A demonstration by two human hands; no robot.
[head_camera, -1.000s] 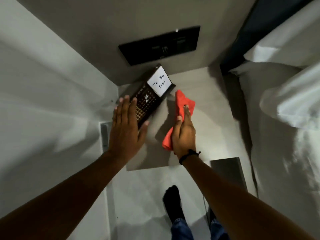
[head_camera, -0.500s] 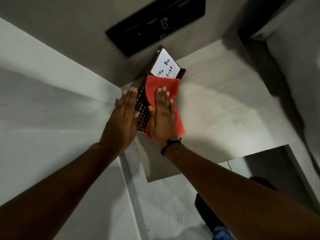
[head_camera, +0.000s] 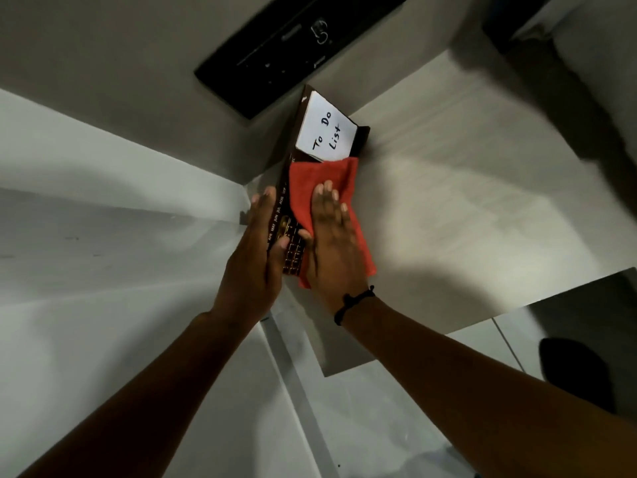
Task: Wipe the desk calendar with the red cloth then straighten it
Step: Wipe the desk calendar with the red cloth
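Hands work a calendar (head_camera: 293, 236): right hand (head_camera: 332, 246) flat, pressing red cloth (head_camera: 306, 188); left hand (head_camera: 256, 253), open-palmed, bracing its edge.

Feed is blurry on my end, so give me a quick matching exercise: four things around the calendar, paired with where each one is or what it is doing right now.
Things:
1. red cloth
2. left hand
3. To Do List note
4. right hand

States:
A. flat on the cloth
B. against the calendar's left edge
C. spread over the desk calendar face
D. uncovered, above the cloth

Pairs: 1-C, 2-B, 3-D, 4-A
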